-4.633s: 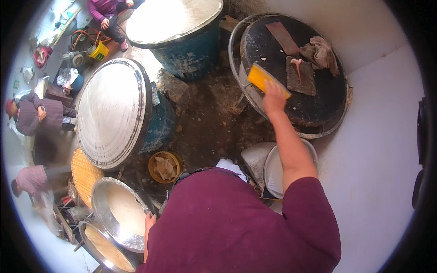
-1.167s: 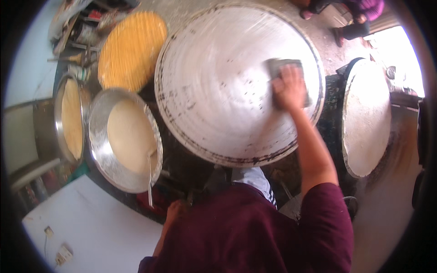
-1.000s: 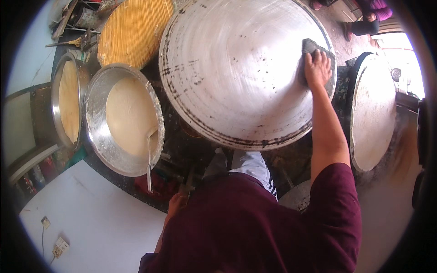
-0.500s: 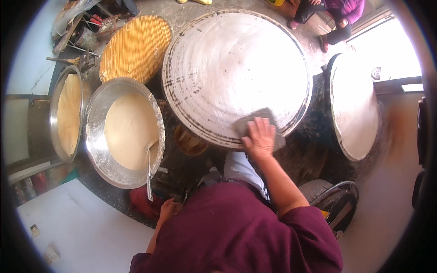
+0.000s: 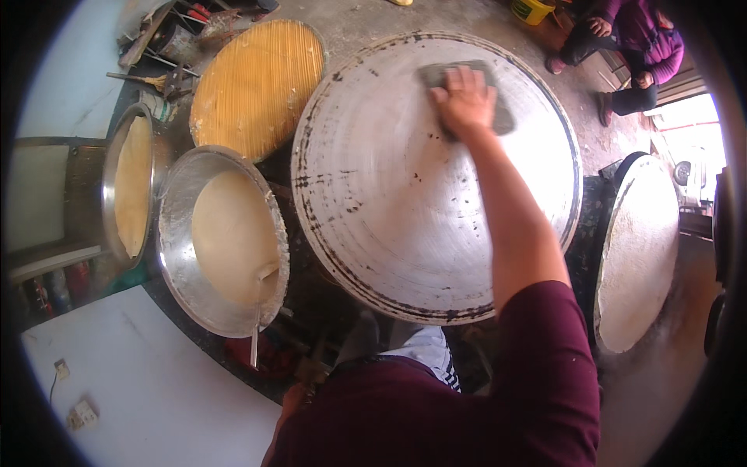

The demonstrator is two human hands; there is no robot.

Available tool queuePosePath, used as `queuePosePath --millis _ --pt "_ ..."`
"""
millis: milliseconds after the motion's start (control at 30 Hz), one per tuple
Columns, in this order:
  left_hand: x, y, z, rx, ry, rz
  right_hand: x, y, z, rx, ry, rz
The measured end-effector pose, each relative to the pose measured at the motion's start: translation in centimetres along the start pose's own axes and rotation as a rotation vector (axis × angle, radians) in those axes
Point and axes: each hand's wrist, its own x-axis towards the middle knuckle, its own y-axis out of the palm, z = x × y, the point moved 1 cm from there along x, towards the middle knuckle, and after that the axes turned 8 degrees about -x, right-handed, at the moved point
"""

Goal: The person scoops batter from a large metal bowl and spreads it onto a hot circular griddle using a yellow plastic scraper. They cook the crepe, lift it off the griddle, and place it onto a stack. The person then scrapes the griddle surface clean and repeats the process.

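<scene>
My right hand (image 5: 469,105) holds a folded grey cloth (image 5: 502,117) down against the large round metal griddle (image 5: 381,218). Its fingers lie along the cloth's top, near the far side of the plate. Dark specks and streaks mark the pale griddle surface, with a blackened ring along its rim. Low by my left side is my left hand (image 5: 294,401), mostly hidden by my body, so its fingers cannot be made out. Left of the griddle stands a steel basin (image 5: 175,249) of pale batter (image 5: 233,233), with a ladle (image 5: 255,338) leaning over its near edge.
A second basin (image 5: 109,187) with a tan sheet-like thing inside stands far left. Behind it is a round slatted mat (image 5: 257,86). Another round plate (image 5: 638,249) bears a pale layer at right. A seated person (image 5: 634,47) and a yellow bucket (image 5: 533,9) are at the far right.
My right hand has slid the cloth from the griddle's near edge to its far side, the arm stretching out. The view has shifted. The person's hands at the far right have changed position.
</scene>
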Motion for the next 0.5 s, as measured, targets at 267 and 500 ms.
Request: queuePosePath --millis 267,500 --pt "2.8 -3.5 6.6 0.52 0.78 -0.067 -19.3 -5.9 17.2 0.129 -0.677 0.058" --pt "4.7 -6.0 14.0 -0.146 0.139 -0.002 -36.2 -8.4 7.2 0.295 -0.509 0.105"
